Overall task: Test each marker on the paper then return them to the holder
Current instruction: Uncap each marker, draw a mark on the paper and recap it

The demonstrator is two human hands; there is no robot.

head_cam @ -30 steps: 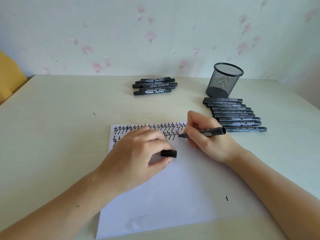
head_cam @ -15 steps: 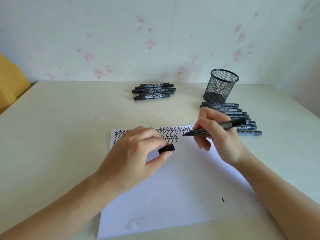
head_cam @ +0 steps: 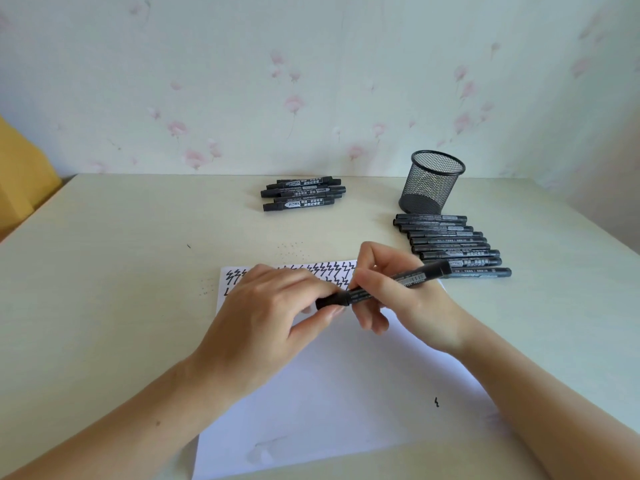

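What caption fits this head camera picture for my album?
Left hand presses the cap onto the marker held by the right hand over the paper.

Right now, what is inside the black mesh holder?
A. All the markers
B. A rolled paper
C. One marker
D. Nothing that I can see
D: through the mesh the holder shows no contents, and the markers lie in a row on the table beside it.
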